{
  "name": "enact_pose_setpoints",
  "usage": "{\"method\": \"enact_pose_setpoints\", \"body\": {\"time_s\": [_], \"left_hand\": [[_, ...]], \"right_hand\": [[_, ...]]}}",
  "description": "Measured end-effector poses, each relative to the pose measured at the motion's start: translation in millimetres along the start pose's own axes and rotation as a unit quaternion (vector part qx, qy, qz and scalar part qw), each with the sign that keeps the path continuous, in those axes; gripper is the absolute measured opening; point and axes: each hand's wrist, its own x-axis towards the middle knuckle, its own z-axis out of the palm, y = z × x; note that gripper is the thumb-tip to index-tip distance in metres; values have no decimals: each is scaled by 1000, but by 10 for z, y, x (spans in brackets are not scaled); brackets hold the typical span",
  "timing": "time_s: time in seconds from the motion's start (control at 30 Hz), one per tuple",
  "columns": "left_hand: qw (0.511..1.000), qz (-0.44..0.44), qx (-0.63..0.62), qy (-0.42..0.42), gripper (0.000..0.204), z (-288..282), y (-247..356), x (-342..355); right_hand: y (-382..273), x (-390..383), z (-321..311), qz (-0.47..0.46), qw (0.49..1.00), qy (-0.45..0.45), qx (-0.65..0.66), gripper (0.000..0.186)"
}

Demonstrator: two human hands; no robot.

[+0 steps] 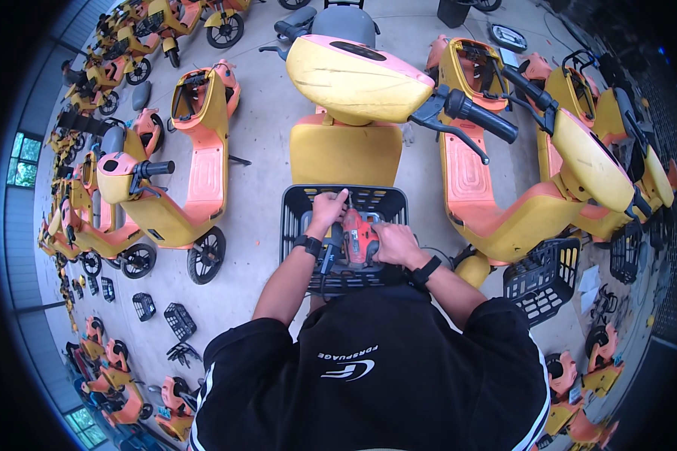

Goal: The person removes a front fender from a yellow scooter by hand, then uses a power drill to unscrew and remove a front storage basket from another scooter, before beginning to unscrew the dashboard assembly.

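Over the black basket in front of me, both hands work at a red cordless drill. My right hand is closed round its grip end. My left hand is closed at the drill's narrow nose, thumb and fingertips pressed together there. Whether a bit is between those fingers is too small to tell. A dark, long-bodied power tool lies in the basket, left of the drill and below my left hand. The basket sits against the yellow front panel of a scooter.
The scooter's yellow-pink head and black handlebar grip rise beyond the basket. Yellow-pink scooters stand at left and right. A detached black basket is at right; others lie on the floor at left.
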Motion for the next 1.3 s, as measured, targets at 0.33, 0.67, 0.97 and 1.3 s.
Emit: {"method": "enact_pose_setpoints", "body": {"time_s": [0.33, 0.67, 0.97, 1.3], "left_hand": [[979, 101, 175, 31, 44, -20, -52, 53], [933, 184, 298, 85, 40, -94, 8, 62], [967, 106, 232, 0, 43, -83, 146, 3], [936, 178, 299, 52, 39, -80, 167, -44]], "right_hand": [[-94, -2, 133, 44, 999, 1, -1, 51], [-115, 15, 127, 52, 999, -3, 4, 53], [-124, 20, 14, 62, 998, -21, 25, 55], [-100, 26, 87, 61, 998, -8, 19, 54]]}}
